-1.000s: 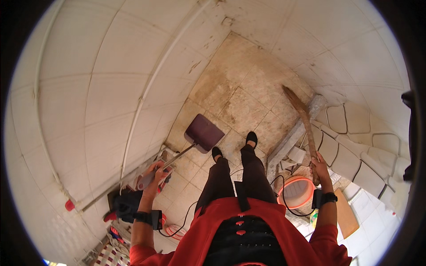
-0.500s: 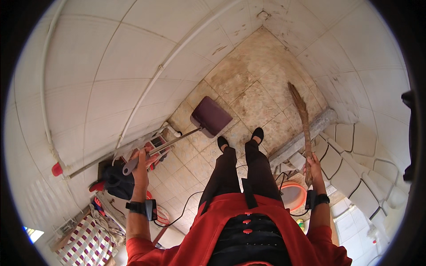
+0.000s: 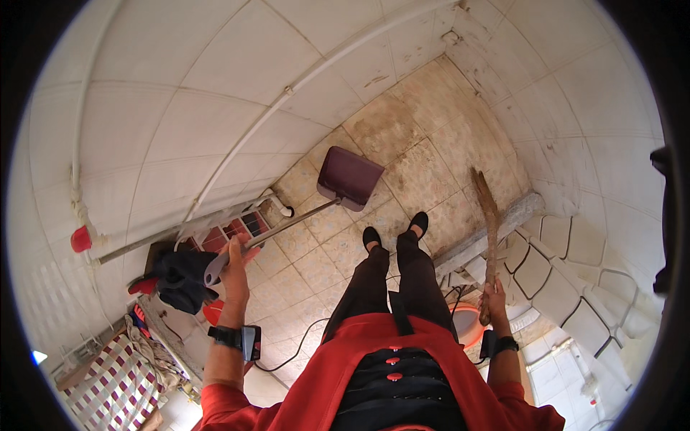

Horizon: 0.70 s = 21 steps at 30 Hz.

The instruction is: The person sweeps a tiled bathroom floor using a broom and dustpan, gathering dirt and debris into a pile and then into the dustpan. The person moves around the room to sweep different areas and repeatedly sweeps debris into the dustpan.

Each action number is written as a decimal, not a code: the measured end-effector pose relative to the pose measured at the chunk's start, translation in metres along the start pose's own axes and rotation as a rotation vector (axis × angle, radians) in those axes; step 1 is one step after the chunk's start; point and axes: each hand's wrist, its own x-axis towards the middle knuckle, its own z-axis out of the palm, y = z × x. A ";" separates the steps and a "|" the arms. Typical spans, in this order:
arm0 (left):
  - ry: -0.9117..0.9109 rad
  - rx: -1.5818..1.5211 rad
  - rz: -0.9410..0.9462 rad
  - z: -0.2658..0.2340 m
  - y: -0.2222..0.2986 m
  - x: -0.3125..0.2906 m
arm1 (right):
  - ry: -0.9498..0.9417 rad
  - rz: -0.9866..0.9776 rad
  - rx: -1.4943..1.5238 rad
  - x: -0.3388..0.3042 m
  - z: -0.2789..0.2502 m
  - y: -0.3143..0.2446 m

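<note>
Left hand (image 3: 233, 273) grips dustpan (image 3: 351, 174) by its handle (image 3: 295, 223); pan at that hand's 2 o'clock, contents not discernible. Right hand (image 3: 495, 302) closed around broom (image 3: 491, 230); orange basin (image 3: 474, 335) at that hand's 8 o'clock, partly hidden. Dark cloth (image 3: 183, 280) at left hand's 9. Broom crosses grey ledge (image 3: 521, 210) in view, long axis toward 12; dustpan handle toward 2

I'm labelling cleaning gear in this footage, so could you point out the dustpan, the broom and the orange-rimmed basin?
Dustpan (image 3: 350, 177): head view, on the purple pan.
Broom (image 3: 492, 251): head view, on the handle.
Orange-rimmed basin (image 3: 466, 321): head view, on its pale inside.
</note>
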 end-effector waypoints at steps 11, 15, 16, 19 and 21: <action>-0.110 0.010 0.027 0.026 0.012 0.028 | -0.396 -0.823 -0.972 -0.034 0.087 -0.096; -0.196 0.121 0.077 0.041 0.018 0.029 | -0.447 -0.761 -1.395 -0.017 0.167 -0.134; -0.221 0.189 0.085 0.043 0.019 0.030 | -0.437 -0.663 -1.471 -0.013 0.186 -0.140; -0.280 0.243 0.161 0.036 0.017 0.028 | -0.423 -0.600 -1.511 0.003 0.234 -0.145; -0.285 0.239 0.169 0.024 0.009 0.021 | -0.404 -0.524 -1.485 0.011 0.243 -0.143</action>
